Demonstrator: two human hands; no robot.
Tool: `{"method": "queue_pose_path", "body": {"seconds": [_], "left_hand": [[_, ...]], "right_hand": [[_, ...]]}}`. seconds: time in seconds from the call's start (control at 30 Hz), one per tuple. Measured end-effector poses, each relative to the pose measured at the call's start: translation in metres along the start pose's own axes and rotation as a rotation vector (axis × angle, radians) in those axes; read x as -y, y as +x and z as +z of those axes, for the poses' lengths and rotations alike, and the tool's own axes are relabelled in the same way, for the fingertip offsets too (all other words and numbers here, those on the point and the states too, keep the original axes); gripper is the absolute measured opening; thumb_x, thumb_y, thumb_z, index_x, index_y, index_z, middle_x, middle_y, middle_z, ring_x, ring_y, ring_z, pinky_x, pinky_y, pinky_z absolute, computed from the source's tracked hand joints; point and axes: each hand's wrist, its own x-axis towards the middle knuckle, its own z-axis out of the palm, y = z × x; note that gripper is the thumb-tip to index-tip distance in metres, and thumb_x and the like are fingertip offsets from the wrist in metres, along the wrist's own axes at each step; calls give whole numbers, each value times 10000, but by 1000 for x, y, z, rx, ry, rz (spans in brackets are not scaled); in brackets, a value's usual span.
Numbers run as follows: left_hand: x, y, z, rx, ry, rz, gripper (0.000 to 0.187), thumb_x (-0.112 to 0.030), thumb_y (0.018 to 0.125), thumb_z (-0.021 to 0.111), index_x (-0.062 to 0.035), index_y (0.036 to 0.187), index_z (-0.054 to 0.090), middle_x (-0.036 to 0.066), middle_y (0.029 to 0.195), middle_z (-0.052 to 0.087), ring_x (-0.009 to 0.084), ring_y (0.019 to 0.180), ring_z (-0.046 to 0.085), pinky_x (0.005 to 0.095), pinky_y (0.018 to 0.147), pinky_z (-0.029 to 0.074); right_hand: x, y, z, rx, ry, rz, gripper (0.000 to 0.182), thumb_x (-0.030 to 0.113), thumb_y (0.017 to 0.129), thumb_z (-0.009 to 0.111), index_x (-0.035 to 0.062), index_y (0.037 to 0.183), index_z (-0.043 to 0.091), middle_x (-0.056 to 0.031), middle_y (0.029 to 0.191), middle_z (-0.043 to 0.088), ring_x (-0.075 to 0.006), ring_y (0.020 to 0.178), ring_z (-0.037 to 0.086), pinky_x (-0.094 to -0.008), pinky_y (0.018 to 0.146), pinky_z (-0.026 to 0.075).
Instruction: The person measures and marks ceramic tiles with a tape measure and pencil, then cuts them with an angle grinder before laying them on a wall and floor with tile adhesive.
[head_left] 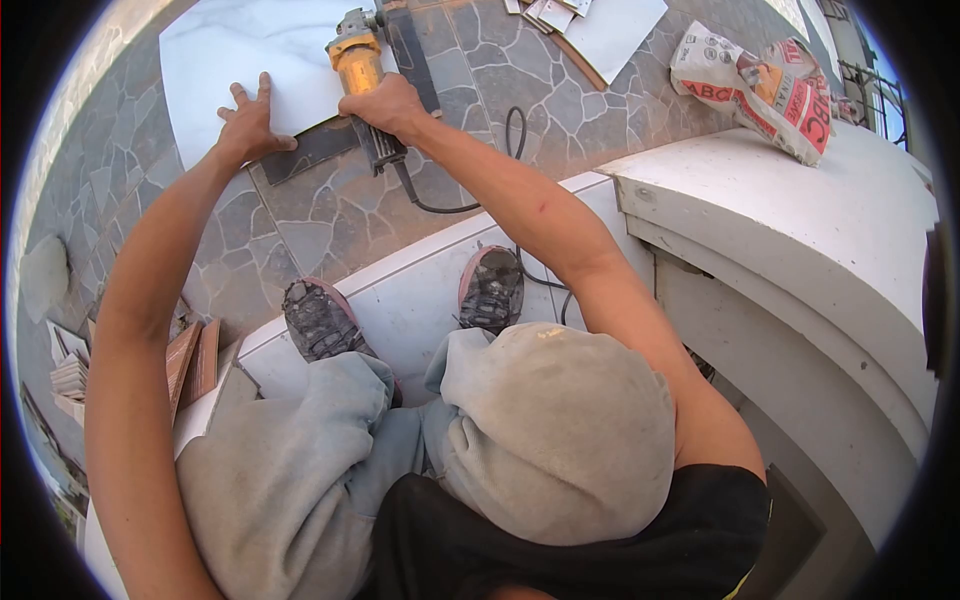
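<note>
A white marbled tile [255,50] lies on the stone-patterned floor at the upper left. My left hand [250,122] rests on its near part, fingers spread. Wrapped round the yellow and black body of an angle grinder [360,70] is my right hand [388,106]. The grinder's metal head is at the tile's right side, near a dark strip [408,52]; its disc cannot be made out. A dark flat piece [312,150] shows under the tile's near edge.
A black cord [450,210] runs from the grinder past my shoes. Tile pieces [620,35] lie at the top. A cement bag [765,90] sits by the curved white ledge [760,190]. More cut tiles [70,375] are stacked at the left.
</note>
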Motion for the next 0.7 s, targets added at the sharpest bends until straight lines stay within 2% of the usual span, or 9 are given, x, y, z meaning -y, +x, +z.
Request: {"method": "queue_pose_path", "body": {"seconds": [0.13, 0.2, 0.33, 0.4, 0.7], "left_hand": [[-3, -3, -4, 19, -21, -12, 1298, -373, 590, 895, -115, 1556, 67, 441, 1489, 69, 702, 1275, 233, 606, 1099, 286], [-3, -2, -3, 10, -6, -6, 1298, -375, 589, 895, -114, 1555, 70, 442, 1488, 74, 699, 1277, 233, 606, 1102, 282], [-1, -1, -1, -9, 11, 8, 1298, -378, 586, 896, -98, 1552, 75, 445, 1484, 85, 698, 1278, 233, 608, 1104, 275], [0, -1, -1, -9, 8, 8, 1299, -379, 586, 896, -95, 1552, 75, 448, 1482, 86, 698, 1276, 236, 607, 1105, 274], [-1, -1, 0, -10, 16, 7, 1299, -380, 588, 897, -104, 1554, 74, 446, 1483, 86, 701, 1268, 249, 603, 1090, 304]], "right_hand": [[-2, -1, -1, 3, -2, -3, 686, 410, 589, 773, -117, 1010, 643, -211, 981, 679, -279, 863, 677, -328, 737, 527], [0, -4, -4, 32, 20, 27, 672, 394, 583, 768, -105, 1017, 648, -243, 1024, 680, -321, 951, 676, -338, 810, 536], [0, -6, -4, 31, 16, 34, 665, 394, 584, 767, -104, 1009, 651, -243, 1022, 681, -321, 951, 676, -340, 810, 536], [-3, -4, -3, 25, 2, 4, 672, 409, 588, 769, -105, 1004, 647, -204, 969, 679, -269, 847, 673, -327, 726, 522], [-2, -2, -3, 1, -8, -21, 686, 413, 587, 769, -110, 1014, 642, -211, 977, 679, -283, 866, 676, -332, 744, 527]]}}
